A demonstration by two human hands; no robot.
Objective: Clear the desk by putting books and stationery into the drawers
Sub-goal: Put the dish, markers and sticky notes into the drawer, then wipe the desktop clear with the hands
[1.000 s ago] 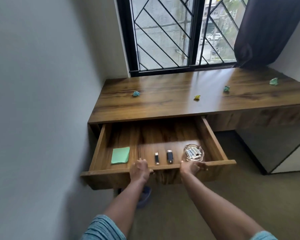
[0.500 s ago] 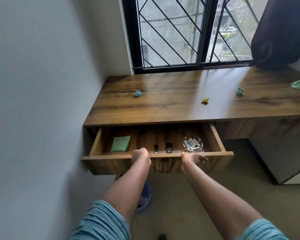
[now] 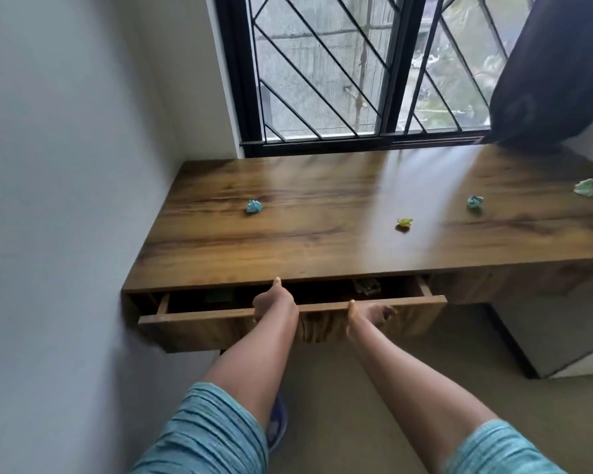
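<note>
**Two hands on the front of a drawer that stands only a little way out**

A plain pale wall (image 3: 65, 200) fills the left side, and the wooden desk (image 3: 322, 248) butts against it under a barred window (image 3: 322, 80). The drawer (image 3: 202, 328) hangs under the desk's left part. It is pulled out just far enough to leave a narrow dark gap behind its front panel.

In that gap, towards the left, a green pad (image 3: 216, 296) shows dimly. The left hand (image 3: 274, 302) lies against the front panel near its middle, back to the camera. Its thumb points straight up across the gap to the desk's front edge. Its fingers are hidden behind the hand, so I cannot tell whether they grip the panel.

Just to its right, the right hand (image 3: 368, 313) meets the same panel. The thumb rests on the panel's top edge, and the fingers lie loosely bent and spread in front of the panel's face, not clamped round anything. Behind it in the gap sits a glass dish (image 3: 367, 286), too shadowed to make out its contents.

On the desktop lie four crumpled scraps, well apart: a blue paper ball (image 3: 254, 206) at the left, a yellow scrap (image 3: 404, 223), a second blue ball (image 3: 475, 202) and a pale green wad (image 3: 585, 187) near the right edge. A dark curtain (image 3: 555, 70) hangs at the window's right.
</note>
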